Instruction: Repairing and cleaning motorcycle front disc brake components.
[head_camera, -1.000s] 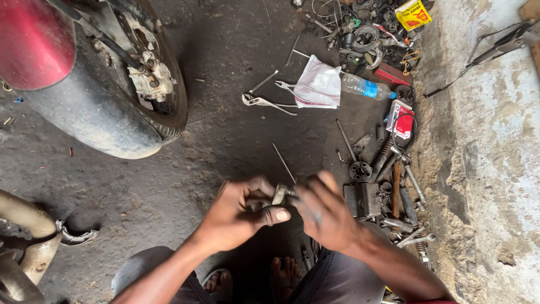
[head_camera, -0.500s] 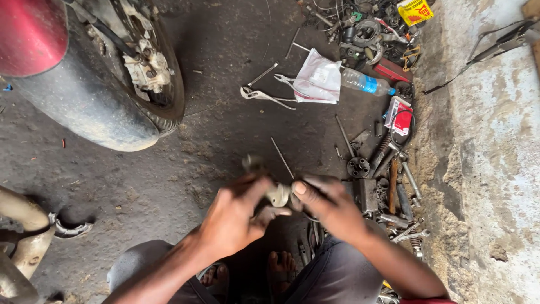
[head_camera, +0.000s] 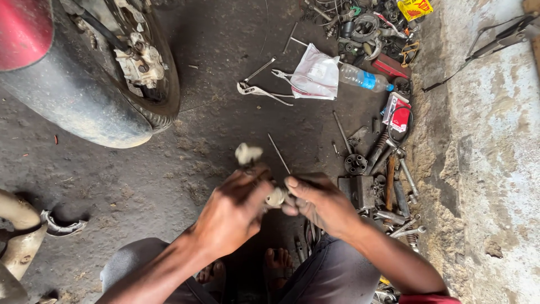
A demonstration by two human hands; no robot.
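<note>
My left hand (head_camera: 233, 211) and my right hand (head_camera: 318, 202) meet in front of my knees over a dark oily floor. Between them they grip a small pale metal part (head_camera: 275, 197). A light grey rag or tool end (head_camera: 247, 152) sticks up above my left hand's fingers. Both hands are blurred by motion and cover most of the part. My bare toes (head_camera: 278, 260) show below the hands, between my grey trouser legs.
A motorcycle wheel with a grey mudguard (head_camera: 84, 107) stands at upper left. Pliers (head_camera: 261, 90), a white bag (head_camera: 318, 73) and a plastic bottle (head_camera: 363, 79) lie ahead. Several greasy metal parts and bolts (head_camera: 382, 174) line the concrete wall (head_camera: 489, 157) on the right. An exhaust pipe (head_camera: 19, 236) is at lower left.
My hands have shifted slightly and twisted on the small part. The pale rag or tool end now sticks up above my left hand. The view has tilted a little.
</note>
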